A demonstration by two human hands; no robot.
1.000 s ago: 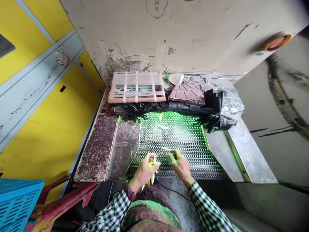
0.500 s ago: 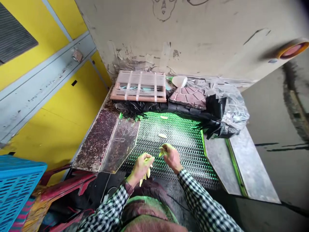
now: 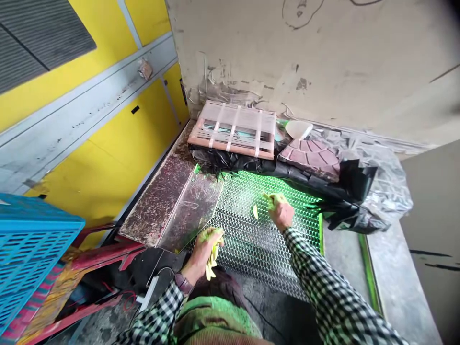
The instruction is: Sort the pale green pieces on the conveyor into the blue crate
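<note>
My left hand point(image 3: 201, 250) is closed around a bunch of pale yellow, petal-shaped pieces point(image 3: 212, 264), their ends hanging below the fingers near the front edge of a wire-mesh belt point(image 3: 247, 244). Farther out, my right hand point(image 3: 282, 213) pinches a yellow petal-shaped piece point(image 3: 266, 195) just above the mesh. Another such piece point(image 3: 255, 212) lies on the belt, to the left of the right hand. What the pieces are made of I cannot tell.
Green light shines from under a black plastic cover point(image 3: 262, 166) at the belt's far end. On it rest a strapped wooden frame point(image 3: 233, 128), a pink brick-patterned piece point(image 3: 311, 157) and clear plastic. Metal side plates point(image 3: 194, 201) flank the belt. A blue crate point(image 3: 39, 239) stands left.
My view has turned left, so the scene sits farther right. My right hand has reached forward, away from the left, with a yellow piece. The left hand keeps its bunch.
</note>
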